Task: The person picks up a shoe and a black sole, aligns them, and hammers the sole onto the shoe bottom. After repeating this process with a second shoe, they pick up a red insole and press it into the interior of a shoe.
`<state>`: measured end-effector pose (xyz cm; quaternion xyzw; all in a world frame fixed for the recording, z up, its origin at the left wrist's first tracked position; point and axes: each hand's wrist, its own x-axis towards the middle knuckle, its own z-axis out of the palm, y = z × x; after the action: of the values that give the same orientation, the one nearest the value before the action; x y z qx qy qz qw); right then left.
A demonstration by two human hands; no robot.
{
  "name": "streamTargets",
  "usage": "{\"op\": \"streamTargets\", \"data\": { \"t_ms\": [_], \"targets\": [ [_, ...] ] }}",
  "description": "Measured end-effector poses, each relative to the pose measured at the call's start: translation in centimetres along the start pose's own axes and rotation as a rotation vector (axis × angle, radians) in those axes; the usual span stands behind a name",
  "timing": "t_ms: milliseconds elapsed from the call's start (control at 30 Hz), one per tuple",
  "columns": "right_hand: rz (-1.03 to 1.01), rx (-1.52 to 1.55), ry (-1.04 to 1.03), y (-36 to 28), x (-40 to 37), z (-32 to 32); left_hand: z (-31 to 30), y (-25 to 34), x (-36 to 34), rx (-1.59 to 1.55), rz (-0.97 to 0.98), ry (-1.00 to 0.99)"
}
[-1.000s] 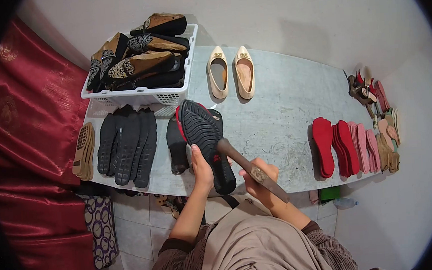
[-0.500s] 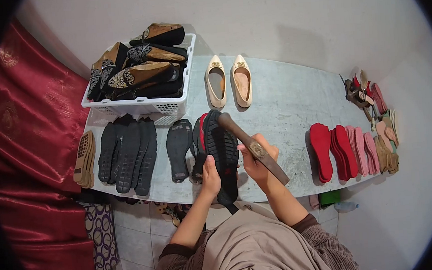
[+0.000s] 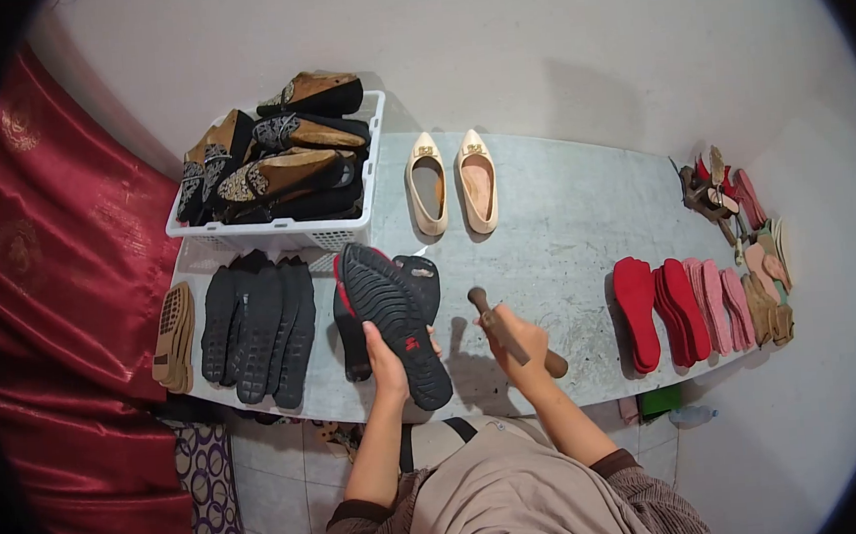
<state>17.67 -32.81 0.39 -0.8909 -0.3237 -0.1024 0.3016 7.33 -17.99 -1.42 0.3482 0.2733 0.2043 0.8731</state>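
Note:
A black ridged shoe sole (image 3: 392, 314) with a red edge and a small red mark faces up, tilted over the table's front part. Wrapped round its lower left side is my left hand (image 3: 387, 367), with fingertips showing at the sole's right edge. My right hand (image 3: 519, 348) is closed on a hammer (image 3: 522, 338), to the right of the sole and apart from it. Under and behind the held sole lie other dark soles (image 3: 421, 275), partly hidden by it.
A white basket (image 3: 276, 226) of embellished black shoes stands back left. Cream shoes (image 3: 479, 182) lie behind my hands. Black soles (image 3: 256, 329) and tan soles (image 3: 172, 334) lie left; red soles (image 3: 636, 312) and pink soles (image 3: 713, 302) lie right. A red curtain (image 3: 72, 292) hangs left.
The held sole has swung with its toe to the left, and my left hand has moved left with it. The hammer and my right hand have drawn away from the sole, and the hammer has turned.

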Motion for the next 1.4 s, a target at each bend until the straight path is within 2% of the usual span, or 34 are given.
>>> {"op": "streamTargets", "data": {
  "t_ms": [100, 167, 233, 533, 733, 800, 833, 900, 933, 1000, 1033, 1133, 1233, 1300, 1367, 1400],
  "targets": [
    [-0.110, -0.186, 0.005, 3.3, -2.7, 3.8, -0.2, 0.3, -0.3, 0.062, 0.106, -0.002],
    [-0.108, -0.211, -0.023, 3.6, -3.7, 4.9, 0.7, 0.7, -0.6, 0.021, 0.173, 0.023],
    [-0.102, -0.236, -0.055, 3.7, -4.5, 5.6, 1.0, 0.9, -0.8, 0.124, 0.226, 0.060],
    [-0.169, -0.290, -0.223, 3.9, -6.1, 7.1, 1.2, 1.2, -1.0, 0.075, 0.172, 0.073],
    [-0.042, -0.110, -0.319, 3.5, -4.9, 6.3, 1.1, 1.4, -1.4, 0.023, 0.160, 0.079],
    [-0.061, 0.194, -0.267, 1.9, -4.1, 4.1, 0.9, 1.4, -1.4, 0.013, 0.161, 0.083],
    [-0.061, 0.197, -0.267, 1.0, -3.9, 2.8, 0.9, 1.5, -1.4, 0.002, 0.164, 0.083],
    [-0.364, 0.415, -0.269, -0.7, -3.7, -0.2, 1.0, 1.6, -1.6, -0.015, 0.143, 0.092],
    [-0.363, 0.415, -0.264, -1.6, -3.9, -1.3, 1.1, 1.7, -1.6, -0.034, 0.120, 0.099],
    [-0.654, 0.304, -0.408, -3.0, -4.7, -2.7, 1.1, 1.4, -1.6, -0.064, 0.089, 0.093],
    [-0.648, 0.301, -0.405, -3.0, -5.3, -2.3, 1.1, 1.2, -1.6, -0.098, 0.058, 0.092],
    [-0.669, 0.116, -0.153, -3.0, -6.9, -0.6, 1.5, 0.3, -1.9, -0.057, 0.010, 0.114],
    [-0.682, 0.121, -0.033, -2.5, -7.2, -0.9, 1.7, -0.5, -2.3, -0.084, -0.021, 0.079],
    [-0.689, 0.099, -0.020, -2.6, -7.0, -1.4, 1.1, -0.5, -1.7, -0.099, -0.038, 0.039],
    [-0.692, 0.073, -0.051, -2.5, -7.2, -2.2, -0.9, -1.7, -0.3, -0.220, -0.143, 0.100],
    [-0.706, 0.074, -0.042, -2.3, -7.0, -2.6, -0.4, -0.2, -1.0, -0.308, -0.159, 0.084]
  ]
}}
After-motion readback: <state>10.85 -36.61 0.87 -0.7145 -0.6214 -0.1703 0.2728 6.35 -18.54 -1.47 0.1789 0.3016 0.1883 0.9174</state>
